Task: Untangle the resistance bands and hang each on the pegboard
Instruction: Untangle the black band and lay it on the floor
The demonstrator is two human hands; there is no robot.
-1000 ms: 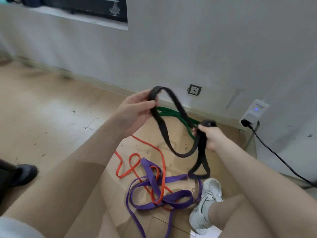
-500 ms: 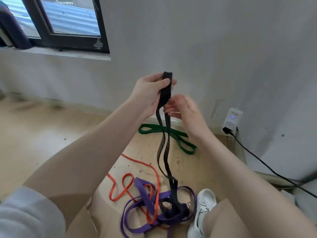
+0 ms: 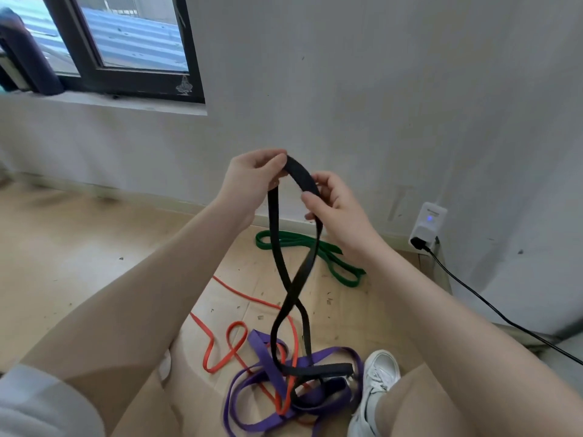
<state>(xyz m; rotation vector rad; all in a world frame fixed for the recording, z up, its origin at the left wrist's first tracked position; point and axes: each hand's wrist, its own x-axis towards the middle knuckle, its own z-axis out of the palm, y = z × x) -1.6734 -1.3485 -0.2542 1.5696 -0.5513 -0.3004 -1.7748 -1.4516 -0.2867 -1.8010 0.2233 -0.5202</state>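
You've got the black band (image 3: 295,247) lifted at chest height in front of the wall (image 3: 378,89), held by its top bend. Left hand (image 3: 249,184) pinches the top of the loop between thumb and fingertips; right hand (image 3: 334,203) has fingers curled round the strand just right of that, thumb on the face of it. Both grips narrow, both on the black band only.

Holding it high makes sense: the weight pulls the loop straight, so the twist shows. The two strands cross once about halfway down, below your hands. Its bottom end lies in the pile, on top of the purple band (image 3: 271,389) and crossing the orange band (image 3: 220,351). Can't tell whether it's threaded through the purple or just lying on it.

The green band (image 3: 315,250) sits apart from the black band, behind it at the foot of the wall, not in the knot.

Room: open floor left of the black band, free air above it. To its right it's tighter — plug (image 3: 426,228) in the wall socket, cable (image 3: 492,307) trailing down-right, your shoe (image 3: 378,373) just beside the pile. Likely best to lift up and left, away from the cable.

No pegboard in view.
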